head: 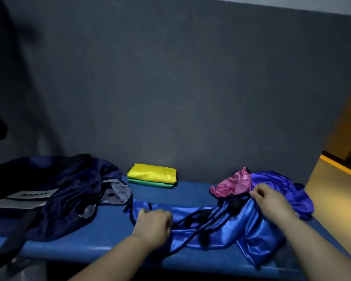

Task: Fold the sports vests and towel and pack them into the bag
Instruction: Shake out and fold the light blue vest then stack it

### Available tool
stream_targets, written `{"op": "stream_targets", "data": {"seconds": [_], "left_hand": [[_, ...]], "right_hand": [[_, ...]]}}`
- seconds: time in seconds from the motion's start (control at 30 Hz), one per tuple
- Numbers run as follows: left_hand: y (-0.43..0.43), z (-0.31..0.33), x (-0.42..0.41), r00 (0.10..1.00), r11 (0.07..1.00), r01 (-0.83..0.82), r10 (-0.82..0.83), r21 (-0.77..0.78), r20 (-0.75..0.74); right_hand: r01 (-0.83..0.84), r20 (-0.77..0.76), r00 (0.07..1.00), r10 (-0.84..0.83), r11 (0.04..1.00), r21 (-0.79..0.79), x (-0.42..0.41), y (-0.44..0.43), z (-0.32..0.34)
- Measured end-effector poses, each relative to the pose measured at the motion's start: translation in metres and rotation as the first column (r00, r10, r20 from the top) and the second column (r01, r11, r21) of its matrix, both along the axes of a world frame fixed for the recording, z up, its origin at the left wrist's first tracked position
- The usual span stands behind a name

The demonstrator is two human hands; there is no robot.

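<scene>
A shiny royal-blue sports vest with black trim [221, 226] lies spread along the front of the blue padded worktop [190, 191], and its right end hangs a little over the front edge. The left hand [152, 222] rests on the left end of this vest with curled fingers that grip the cloth. The right hand [270, 199] pinches the upper edge of the same vest near its right end, with the fingers closed on the fabric.

Just behind the right hand lie a crumpled pink satin vest [231, 184] and a crumpled purple satin vest [282, 187], touching each other. At the back of the worktop, against the grey wall [170, 88], a folded yellow vest [152, 173] lies on top of a folded green vest [150, 183].

On the left stands a dark navy fabric bag with a white label [55, 189], open and slumped. A pale grey cloth [118, 190] shows at its opening; whether it belongs to the bag I cannot tell.
</scene>
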State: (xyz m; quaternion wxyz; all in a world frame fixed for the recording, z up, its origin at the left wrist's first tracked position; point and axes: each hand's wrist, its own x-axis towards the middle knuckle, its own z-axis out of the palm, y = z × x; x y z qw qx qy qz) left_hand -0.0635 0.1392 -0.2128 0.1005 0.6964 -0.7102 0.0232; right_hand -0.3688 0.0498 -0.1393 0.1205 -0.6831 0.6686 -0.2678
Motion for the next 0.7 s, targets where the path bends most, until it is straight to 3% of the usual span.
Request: {"op": "stream_targets", "data": {"seconds": [0.17,0.37,0.7], "left_hand": [[-0.005,-0.043,0.008,0.941,0.998,0.045,-0.055,-0.037,-0.335],[-0.009,-0.055,0.021,0.849,0.996,0.061,-0.086,-0.065,-0.521],[-0.013,-0.046,0.016,0.728,0.995,-0.075,0.1,0.067,-0.679]], "right_hand": [[0.115,0.159,0.981,-0.115,0.993,0.007,-0.019,-0.003,-0.046],[0.21,0.297,0.936,-0.187,0.977,-0.044,-0.028,-0.004,-0.078],[0.033,0.365,0.93,0.039,0.982,-0.188,-0.043,-0.01,-0.079]]}}
